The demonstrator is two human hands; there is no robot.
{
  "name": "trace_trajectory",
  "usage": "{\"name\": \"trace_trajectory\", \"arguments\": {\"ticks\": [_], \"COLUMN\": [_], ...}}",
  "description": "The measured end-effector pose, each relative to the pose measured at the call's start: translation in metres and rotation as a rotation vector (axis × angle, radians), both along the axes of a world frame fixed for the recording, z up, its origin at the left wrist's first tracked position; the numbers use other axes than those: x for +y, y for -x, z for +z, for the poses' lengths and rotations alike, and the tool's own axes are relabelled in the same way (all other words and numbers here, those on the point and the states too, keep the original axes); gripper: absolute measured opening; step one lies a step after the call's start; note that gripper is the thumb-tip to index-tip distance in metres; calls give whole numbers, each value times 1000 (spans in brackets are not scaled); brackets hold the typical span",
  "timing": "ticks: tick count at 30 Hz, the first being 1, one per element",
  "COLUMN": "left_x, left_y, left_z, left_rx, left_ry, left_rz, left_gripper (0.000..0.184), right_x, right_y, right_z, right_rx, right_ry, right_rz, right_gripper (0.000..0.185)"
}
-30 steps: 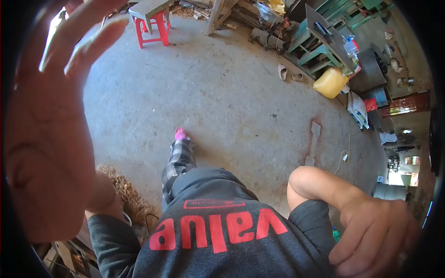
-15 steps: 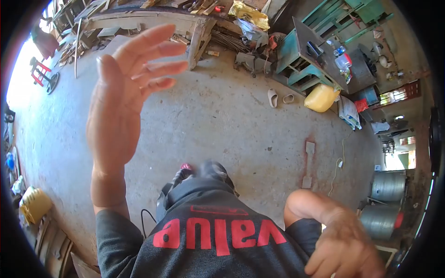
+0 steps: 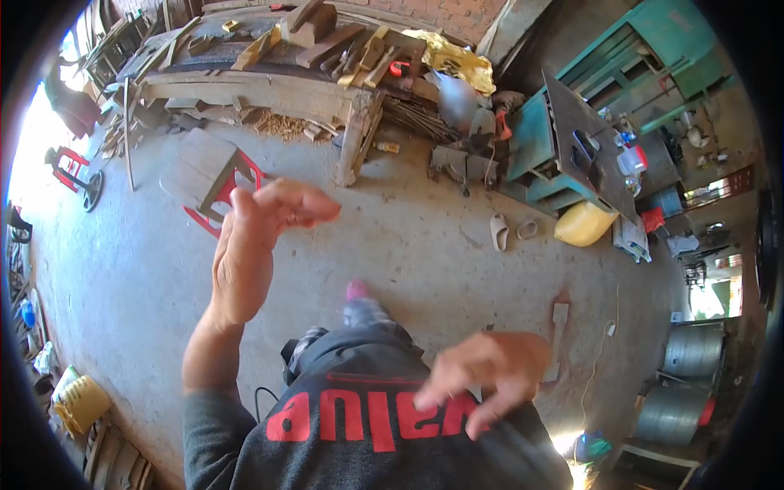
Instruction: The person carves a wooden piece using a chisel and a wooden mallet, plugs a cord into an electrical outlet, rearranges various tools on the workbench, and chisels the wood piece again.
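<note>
My left hand (image 3: 260, 249) is raised in front of me at the left, holding nothing. Its fingers stretch forward with a slight bend, and the thumb stands apart. Behind its fingertips, farther off on the floor, is a stool (image 3: 196, 173) with a grey top and red legs; the hand covers part of it. My right hand (image 3: 494, 371) hovers before my chest over the dark shirt (image 3: 351, 376) with red lettering. Its fingers are spread and a little blurred, with nothing between them.
Ahead stands a wooden workbench (image 3: 245, 88) loaded with wood pieces (image 3: 331, 45). To the right are a teal-framed table (image 3: 535, 151), slippers (image 3: 500, 233) and a yellow container (image 3: 585, 224). A cord (image 3: 594, 359) lies on the floor near metal drums (image 3: 671, 414).
The view has tilted up, showing more workbench and the stool. My left hand has moved lower and right in view, fingers bending forward. My right hand has swung inward from the lower right, fingers spreading.
</note>
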State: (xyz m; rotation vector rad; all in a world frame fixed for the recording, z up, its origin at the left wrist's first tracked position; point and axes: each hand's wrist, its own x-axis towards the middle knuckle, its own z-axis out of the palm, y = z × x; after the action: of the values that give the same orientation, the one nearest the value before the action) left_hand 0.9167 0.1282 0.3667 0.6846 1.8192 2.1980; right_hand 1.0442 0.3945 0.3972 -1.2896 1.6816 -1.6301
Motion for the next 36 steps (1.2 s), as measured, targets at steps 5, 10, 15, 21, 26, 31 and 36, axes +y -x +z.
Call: {"name": "trace_trajectory", "arguments": {"ticks": [5,10,15,21,26,31,36], "left_x": [-18,-71,-109,-138,-148,-113,-54], "left_y": [84,173,272,369,442,515,598], "left_z": [-45,-121,-200,-227,-247,-283,-334], "left_rx": [-211,-468,-584,-664,-763,-868,-749], "left_ry": [54,260,328,289,367,305,402], "left_rz": [177,250,187,55,15,-33,-279], "left_gripper": [68,37,20,18,15,19,23], "right_x": [-7,-34,-70,-94,-75,-34,-30], "right_y": [134,260,373,496,583,668,736], "right_z": [-75,-156,-214,-274,-333,-379,-350], "right_rx": [-477,-428,-478,-442,-462,-21,-20], "right_ry": [-306,-558,-811,-933,-754,-947,-1184], "right_rz": [-387,-490,-612,-696,-1097,-1481,-1627], "right_gripper": [50,42,47,50,35,35,42]}}
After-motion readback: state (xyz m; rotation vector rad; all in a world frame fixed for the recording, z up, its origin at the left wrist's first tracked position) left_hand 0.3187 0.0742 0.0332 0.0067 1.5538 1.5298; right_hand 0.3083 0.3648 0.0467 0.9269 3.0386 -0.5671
